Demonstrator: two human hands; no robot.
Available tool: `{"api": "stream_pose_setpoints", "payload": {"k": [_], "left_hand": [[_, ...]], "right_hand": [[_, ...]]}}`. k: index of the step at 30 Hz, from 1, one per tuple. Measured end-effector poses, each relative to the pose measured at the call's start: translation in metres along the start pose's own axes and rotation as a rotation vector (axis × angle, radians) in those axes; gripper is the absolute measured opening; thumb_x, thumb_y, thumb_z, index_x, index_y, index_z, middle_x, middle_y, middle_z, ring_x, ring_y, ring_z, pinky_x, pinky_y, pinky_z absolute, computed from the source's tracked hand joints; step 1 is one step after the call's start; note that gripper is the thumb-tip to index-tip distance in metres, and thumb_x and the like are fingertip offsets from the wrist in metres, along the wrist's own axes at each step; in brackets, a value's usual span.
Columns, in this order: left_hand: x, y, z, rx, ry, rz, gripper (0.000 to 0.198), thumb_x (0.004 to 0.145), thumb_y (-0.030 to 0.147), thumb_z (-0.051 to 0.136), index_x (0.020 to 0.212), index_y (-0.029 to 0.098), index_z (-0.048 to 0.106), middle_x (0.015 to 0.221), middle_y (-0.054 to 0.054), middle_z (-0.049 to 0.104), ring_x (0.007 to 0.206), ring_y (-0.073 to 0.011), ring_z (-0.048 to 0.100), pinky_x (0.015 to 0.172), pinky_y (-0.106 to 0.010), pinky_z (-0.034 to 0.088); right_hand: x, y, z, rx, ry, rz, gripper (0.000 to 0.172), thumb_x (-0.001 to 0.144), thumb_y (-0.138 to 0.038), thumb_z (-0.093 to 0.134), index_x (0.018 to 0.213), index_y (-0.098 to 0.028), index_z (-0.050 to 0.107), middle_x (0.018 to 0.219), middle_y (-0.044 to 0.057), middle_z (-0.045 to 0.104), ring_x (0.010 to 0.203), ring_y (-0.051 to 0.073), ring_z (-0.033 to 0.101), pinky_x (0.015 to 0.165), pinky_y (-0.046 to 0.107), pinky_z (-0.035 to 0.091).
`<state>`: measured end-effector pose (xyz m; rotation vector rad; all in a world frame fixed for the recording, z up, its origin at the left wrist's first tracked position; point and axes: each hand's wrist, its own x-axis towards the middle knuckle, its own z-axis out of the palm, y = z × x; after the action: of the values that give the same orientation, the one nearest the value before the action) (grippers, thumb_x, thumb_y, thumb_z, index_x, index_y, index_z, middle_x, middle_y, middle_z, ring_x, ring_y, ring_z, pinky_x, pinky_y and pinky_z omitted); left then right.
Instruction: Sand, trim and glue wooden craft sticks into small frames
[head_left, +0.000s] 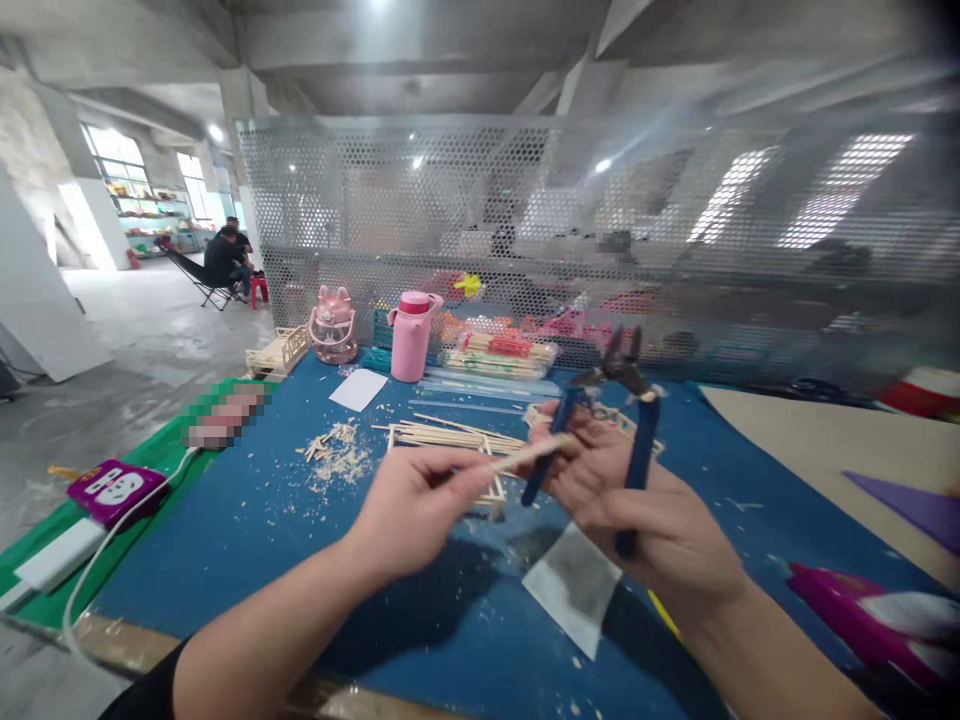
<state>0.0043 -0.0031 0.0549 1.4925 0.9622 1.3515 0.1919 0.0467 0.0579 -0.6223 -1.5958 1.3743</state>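
Observation:
My left hand pinches a short pale wooden stick, whose far end reaches the fingers of my right hand. Blue-handled cutting pliers are held in my right hand, jaws up and handles spread apart. Behind and below my hands, a small frame of pale sticks lies on the blue table, partly hidden by my left hand. Long loose sticks lie across it. Under my right hand is a grey-white square sheet.
Wood shavings and a white paper lie on the left. Behind stand a pink bottle, a clear-and-pink bottle and bagged sticks, before a perforated metal screen. At right are a purple packet and tan board.

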Motion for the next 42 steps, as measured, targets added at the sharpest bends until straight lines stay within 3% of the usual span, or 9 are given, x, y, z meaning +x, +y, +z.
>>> {"api": "stream_pose_setpoints", "payload": {"k": [4, 7, 11, 18, 27, 36, 42], "left_hand": [[0.011, -0.008, -0.009, -0.13, 0.219, -0.134, 0.027, 0.072, 0.04, 0.062, 0.071, 0.014, 0.067, 0.048, 0.005, 0.046, 0.042, -0.0049, 0.028, 0.041, -0.02, 0.021], [0.015, -0.016, -0.009, -0.195, 0.254, -0.158, 0.029, 0.068, 0.042, 0.066, 0.07, 0.013, 0.065, 0.055, 0.003, 0.054, 0.042, -0.0037, 0.031, 0.04, -0.019, 0.021], [0.015, -0.023, -0.006, -0.106, 0.219, -0.151, 0.031, 0.07, 0.044, 0.064, 0.067, 0.013, 0.064, 0.045, 0.005, 0.046, 0.041, -0.0041, 0.031, 0.041, -0.019, 0.021], [0.013, -0.026, -0.005, 0.01, 0.214, -0.127, 0.029, 0.073, 0.041, 0.061, 0.079, 0.013, 0.067, 0.062, -0.001, 0.059, 0.046, -0.0052, 0.035, 0.043, -0.02, 0.024], [0.008, -0.02, 0.002, 0.137, 0.191, -0.092, 0.019, 0.073, 0.031, 0.058, 0.066, 0.014, 0.063, 0.052, 0.003, 0.052, 0.045, -0.006, 0.032, 0.044, -0.02, 0.025], [0.007, -0.019, 0.004, 0.209, 0.158, -0.071, 0.022, 0.076, 0.031, 0.055, 0.064, 0.014, 0.061, 0.051, 0.004, 0.049, 0.045, -0.0066, 0.033, 0.045, -0.02, 0.027], [0.006, -0.025, 0.004, 0.247, 0.048, 0.018, 0.02, 0.079, 0.031, 0.052, 0.085, 0.016, 0.063, 0.07, 0.0, 0.06, 0.061, -0.0105, 0.047, 0.056, -0.021, 0.036]], "right_hand": [[0.001, 0.005, -0.023, -0.441, 0.025, -0.035, 0.072, 0.055, -0.006, 0.044, 0.125, -0.024, 0.044, 0.121, 0.007, 0.056, 0.117, 0.027, 0.049, 0.103, 0.049, 0.032], [-0.006, 0.006, -0.024, -0.81, -0.097, -0.017, 0.075, 0.06, -0.005, 0.041, 0.133, -0.019, 0.038, 0.136, 0.008, 0.045, 0.128, 0.027, 0.036, 0.108, 0.05, 0.023], [-0.014, 0.003, -0.013, -0.992, -0.231, -0.033, 0.08, 0.06, -0.002, 0.038, 0.138, -0.019, 0.031, 0.144, 0.006, 0.033, 0.133, 0.025, 0.029, 0.109, 0.046, 0.026], [-0.016, 0.001, -0.007, -1.045, -0.283, -0.06, 0.082, 0.061, 0.0, 0.036, 0.14, -0.02, 0.026, 0.143, 0.008, 0.033, 0.133, 0.023, 0.028, 0.109, 0.046, 0.027], [-0.019, 0.004, -0.001, -0.985, -0.258, -0.104, 0.076, 0.065, 0.0, 0.042, 0.136, -0.025, 0.033, 0.139, 0.008, 0.039, 0.13, 0.025, 0.033, 0.106, 0.05, 0.029], [-0.015, 0.01, 0.006, -0.988, -0.17, -0.134, 0.07, 0.06, -0.001, 0.044, 0.127, -0.019, 0.044, 0.129, 0.011, 0.049, 0.12, 0.026, 0.044, 0.1, 0.048, 0.035], [-0.013, 0.017, 0.006, -0.999, -0.145, -0.16, 0.061, 0.059, -0.002, 0.044, 0.118, -0.018, 0.05, 0.117, 0.011, 0.057, 0.11, 0.026, 0.052, 0.094, 0.045, 0.041]]}}
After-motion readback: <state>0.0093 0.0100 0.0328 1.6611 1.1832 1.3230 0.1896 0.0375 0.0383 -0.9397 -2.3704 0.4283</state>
